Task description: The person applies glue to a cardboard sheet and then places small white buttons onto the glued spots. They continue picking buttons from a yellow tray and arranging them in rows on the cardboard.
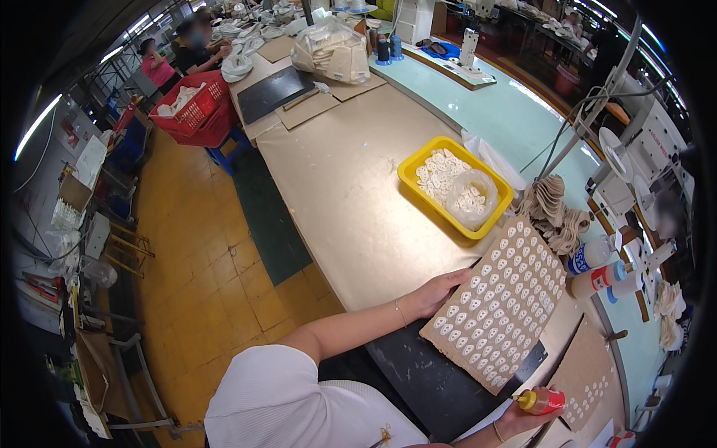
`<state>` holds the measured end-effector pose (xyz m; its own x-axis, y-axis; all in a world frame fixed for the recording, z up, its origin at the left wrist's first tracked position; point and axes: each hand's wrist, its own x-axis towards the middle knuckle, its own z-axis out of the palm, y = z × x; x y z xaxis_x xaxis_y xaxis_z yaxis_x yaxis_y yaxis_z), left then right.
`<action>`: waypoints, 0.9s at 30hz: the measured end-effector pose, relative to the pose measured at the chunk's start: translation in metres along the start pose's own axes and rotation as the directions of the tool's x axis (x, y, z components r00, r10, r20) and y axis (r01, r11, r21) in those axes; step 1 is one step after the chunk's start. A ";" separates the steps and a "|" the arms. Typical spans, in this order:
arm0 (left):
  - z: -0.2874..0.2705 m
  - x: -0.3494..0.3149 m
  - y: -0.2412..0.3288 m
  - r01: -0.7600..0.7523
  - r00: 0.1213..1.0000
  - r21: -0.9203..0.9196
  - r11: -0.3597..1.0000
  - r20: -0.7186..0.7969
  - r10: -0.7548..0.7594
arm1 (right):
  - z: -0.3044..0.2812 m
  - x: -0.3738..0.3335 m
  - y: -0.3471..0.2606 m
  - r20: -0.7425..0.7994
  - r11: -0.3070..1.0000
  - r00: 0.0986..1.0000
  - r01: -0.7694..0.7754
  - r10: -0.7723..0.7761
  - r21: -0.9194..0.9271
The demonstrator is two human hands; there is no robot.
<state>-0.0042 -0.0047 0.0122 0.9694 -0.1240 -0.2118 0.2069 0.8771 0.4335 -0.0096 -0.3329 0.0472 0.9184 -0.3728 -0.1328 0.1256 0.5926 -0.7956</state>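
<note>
Two hands show low in the frame: at the lower right edge the right hand is wrapped around a small red squeeze bottle with a yellow cap, light and likely slick, best gripped round its body. Just above, right of centre, the left hand pinches the left edge of a thin brown card covered in rows of small white pieces. The card looks light but bendy, so it wants edge support, resting on a dark mat on the tabletop, with a yellow tray of loose white pieces beyond.

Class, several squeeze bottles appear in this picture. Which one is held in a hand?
The red bottle with the yellow cap, gripped in the right hand at the bottom edge. The other bottles lie untouched on the table beyond the dotted board.
</note>
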 end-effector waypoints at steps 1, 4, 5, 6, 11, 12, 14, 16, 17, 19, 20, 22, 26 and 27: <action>0.002 0.000 0.003 0.007 1.000 -0.001 1.000 0.008 -0.007 | 0.003 -0.001 0.001 -0.019 1.000 1.000 0.010 -0.011 -0.004; 0.001 0.001 0.006 0.007 1.000 -0.005 1.000 0.011 -0.007 | 0.008 -0.003 0.002 -0.045 1.000 0.999 0.016 -0.018 -0.025; 0.000 0.001 0.005 0.004 1.000 -0.006 1.000 0.009 -0.004 | 0.009 -0.004 0.002 -0.049 0.999 0.999 0.014 -0.015 -0.033; 0.001 0.001 0.006 0.001 1.000 0.002 1.000 0.018 -0.002 | 0.009 -0.005 0.000 -0.035 0.999 0.999 0.015 -0.016 -0.033; 0.001 0.003 0.005 -0.002 0.998 0.016 1.000 0.069 0.001 | 0.009 -0.004 -0.002 0.017 1.000 1.000 0.008 -0.007 -0.018; 0.002 0.003 0.005 -0.002 0.998 0.021 1.000 0.062 0.000 | 0.008 -0.003 -0.002 0.022 1.000 1.000 0.009 -0.008 -0.017; 0.003 0.002 0.006 -0.002 0.999 0.032 1.000 0.048 0.001 | 0.006 -0.002 -0.001 0.034 1.000 0.999 0.010 -0.010 -0.014; 0.003 0.003 0.006 -0.004 0.999 0.030 1.000 0.041 0.003 | 0.005 -0.001 -0.001 0.035 1.000 0.999 0.009 -0.009 -0.008; 0.003 0.002 0.005 -0.006 0.999 0.029 1.000 0.036 0.005 | 0.005 -0.001 -0.001 0.035 1.000 0.999 0.008 -0.008 -0.004; 0.001 0.002 0.004 -0.006 1.000 0.037 0.999 0.022 0.005 | 0.006 -0.003 -0.001 0.001 1.000 1.000 -0.006 0.006 -0.009; -0.001 0.002 0.004 -0.006 1.000 0.040 0.999 0.014 0.006 | 0.007 -0.005 -0.002 -0.017 1.000 1.000 -0.014 0.013 -0.011; -0.006 0.002 0.003 -0.006 1.000 0.030 1.000 0.027 0.006 | 0.006 -0.005 -0.001 0.002 1.000 1.000 -0.007 0.007 0.003; -0.008 -0.002 0.007 -0.020 1.000 0.047 0.999 0.009 0.020 | 0.017 -0.012 0.001 -0.072 1.000 0.997 -0.003 0.001 -0.016; -0.004 0.000 0.009 -0.015 0.999 0.067 0.998 -0.027 0.017 | 0.011 -0.009 0.001 -0.068 1.000 0.998 -0.009 0.008 -0.010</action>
<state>-0.0025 0.0044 0.0128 0.9688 -0.0966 -0.2282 0.2008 0.8458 0.4942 -0.0133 -0.3216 0.0540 0.8916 -0.4158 -0.1794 0.1136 0.5888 -0.8002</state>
